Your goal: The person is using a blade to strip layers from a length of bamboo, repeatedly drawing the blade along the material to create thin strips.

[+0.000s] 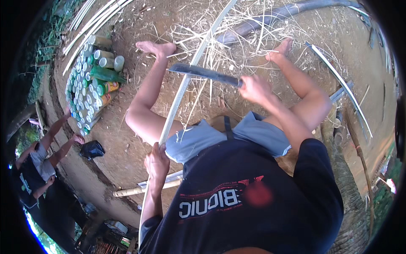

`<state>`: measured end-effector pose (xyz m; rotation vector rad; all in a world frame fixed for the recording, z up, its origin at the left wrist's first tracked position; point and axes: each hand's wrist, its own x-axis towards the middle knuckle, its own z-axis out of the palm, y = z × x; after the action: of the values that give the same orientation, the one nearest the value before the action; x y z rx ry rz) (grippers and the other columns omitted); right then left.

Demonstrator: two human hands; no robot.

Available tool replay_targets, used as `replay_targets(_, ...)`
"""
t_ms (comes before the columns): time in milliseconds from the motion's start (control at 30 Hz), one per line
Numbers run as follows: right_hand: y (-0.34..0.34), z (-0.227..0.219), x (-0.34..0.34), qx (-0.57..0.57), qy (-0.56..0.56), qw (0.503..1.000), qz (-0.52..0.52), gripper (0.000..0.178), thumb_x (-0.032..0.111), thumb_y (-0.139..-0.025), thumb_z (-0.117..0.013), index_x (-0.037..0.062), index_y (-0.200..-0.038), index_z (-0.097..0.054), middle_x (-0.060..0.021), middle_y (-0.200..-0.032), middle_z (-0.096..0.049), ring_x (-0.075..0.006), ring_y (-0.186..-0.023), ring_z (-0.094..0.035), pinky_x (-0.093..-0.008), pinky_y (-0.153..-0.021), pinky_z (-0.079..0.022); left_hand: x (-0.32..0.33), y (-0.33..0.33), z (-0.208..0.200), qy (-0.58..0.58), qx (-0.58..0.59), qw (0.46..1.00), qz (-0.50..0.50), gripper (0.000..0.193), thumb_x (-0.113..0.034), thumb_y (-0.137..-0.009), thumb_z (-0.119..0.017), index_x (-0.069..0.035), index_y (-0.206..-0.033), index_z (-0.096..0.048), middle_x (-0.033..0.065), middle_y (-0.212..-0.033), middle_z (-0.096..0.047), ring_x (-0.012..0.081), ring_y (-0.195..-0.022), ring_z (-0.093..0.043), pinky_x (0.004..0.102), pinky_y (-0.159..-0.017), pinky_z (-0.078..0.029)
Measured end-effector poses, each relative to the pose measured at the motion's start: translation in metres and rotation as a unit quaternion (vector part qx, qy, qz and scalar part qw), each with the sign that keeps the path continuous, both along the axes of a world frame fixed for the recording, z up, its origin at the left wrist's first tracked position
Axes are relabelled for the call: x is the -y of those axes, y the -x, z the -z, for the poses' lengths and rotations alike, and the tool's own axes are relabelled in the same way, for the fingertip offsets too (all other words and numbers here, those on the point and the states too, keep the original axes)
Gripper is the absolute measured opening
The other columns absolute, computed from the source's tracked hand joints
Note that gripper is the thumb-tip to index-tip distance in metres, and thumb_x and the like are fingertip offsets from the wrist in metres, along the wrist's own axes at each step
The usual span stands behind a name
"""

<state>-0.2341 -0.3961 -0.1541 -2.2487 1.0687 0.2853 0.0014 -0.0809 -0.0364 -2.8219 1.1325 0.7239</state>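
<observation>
A long pale bamboo strip (179,94) runs from the top of the view down past my left thigh. My left hand (157,163) is closed around its lower part, beside my hip. In my right hand (255,89) is the handle of a machete (203,72), its dark blade pointing left. The blade lies across the strip between my knees, and seems to touch it. Thin curled shavings (237,46) are heaped on the ground between and beyond my bare feet.
Many jars and bottles (89,93) stand grouped at the left, with a black bag (91,149) below them. Another person (38,165) sits farther left. A dark pole (270,19) lies beyond the feet; split strips (338,76) and a log (349,190) lie right.
</observation>
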Motion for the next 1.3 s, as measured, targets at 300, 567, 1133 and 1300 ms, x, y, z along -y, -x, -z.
replay_targets(300, -0.013, -0.015, 0.026, 0.03, -0.086, 0.987, 0.131, 0.015, 0.016, -0.082, -0.058, 0.0034, -0.085, -0.065, -0.0185, -0.062, -0.062, -0.0319, -0.056, -0.065, -0.045, -0.054, -0.051, 0.01, 0.003, -0.022, 0.02, -0.181, 0.981, -0.068, 0.033, -0.025, -0.1, -0.049, 0.002, -0.085, -0.061, 0.0166, -0.059, -0.057, 0.0318, -0.054, -0.06, 0.0426, -0.057, -0.047)
replay_targets(567, 0.006, 0.011, 0.075, -0.017, -0.05, 0.989, 0.14, 0.021, 0.018, -0.088, -0.054, 0.0017, -0.092, -0.068, -0.0136, -0.063, -0.065, -0.0271, -0.057, -0.066, -0.0444, -0.057, -0.054, -0.01, 0.012, -0.034, 0.004, -0.19, 0.978, -0.081, 0.03, -0.022, -0.097, -0.05, 0.001, -0.082, -0.061, 0.0166, -0.06, -0.058, 0.0318, -0.055, -0.061, 0.0433, -0.057, -0.046)
replay_targets(1133, 0.01, 0.038, 0.121, -0.016, -0.053, 0.978, 0.2, 0.024, 0.015, -0.086, -0.053, -0.0013, -0.078, -0.069, -0.0231, -0.075, -0.068, -0.0335, -0.065, -0.068, -0.0447, -0.061, -0.053, -0.036, 0.0, -0.054, -0.027, -0.24, 0.965, -0.106, 0.037, -0.027, -0.099, -0.047, 0.002, -0.079, -0.058, 0.0136, -0.059, -0.057, 0.0241, -0.053, -0.057, 0.0404, -0.054, -0.044)
replay_targets(1300, 0.001, 0.023, 0.094, -0.022, -0.061, 0.994, -0.084, 0.019, 0.011, -0.086, -0.054, -0.0012, -0.091, -0.067, -0.01, -0.065, -0.064, -0.022, -0.051, -0.061, -0.0391, -0.05, -0.052, -0.047, 0.002, -0.068, -0.056, -0.251, 0.954, -0.151, 0.045, -0.038, -0.101, -0.047, -0.001, -0.077, -0.058, 0.0053, -0.055, -0.051, 0.0142, -0.051, -0.05, 0.0348, -0.049, -0.04)
